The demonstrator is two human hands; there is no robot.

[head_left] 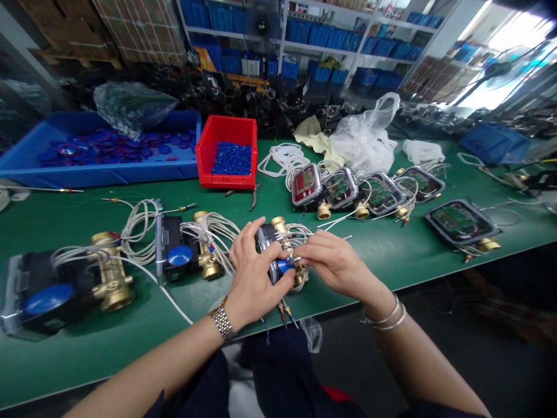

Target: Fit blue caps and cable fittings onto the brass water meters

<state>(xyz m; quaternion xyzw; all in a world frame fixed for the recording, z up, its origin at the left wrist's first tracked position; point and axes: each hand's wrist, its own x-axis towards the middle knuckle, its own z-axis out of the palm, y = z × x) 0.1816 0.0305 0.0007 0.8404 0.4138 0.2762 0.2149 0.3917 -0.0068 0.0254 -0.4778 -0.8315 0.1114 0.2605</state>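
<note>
My left hand is wrapped round a water meter with a black body, a clear cover and a brass pipe fitting. Its thumb and index finger lie on either side of a round blue cap on the meter's side. My right hand is closed in a pinch at the blue cap's right edge; what its fingertips hold is too small to name. Coiled grey cables lie over the brass part. Stripped wire ends hang below the meter at the table edge.
Two similar meters with blue caps lie to the left. Several meters with green circuit boards stand to the right. Behind are a red bin of small blue parts, a blue tray of blue discs, pliers and plastic bags.
</note>
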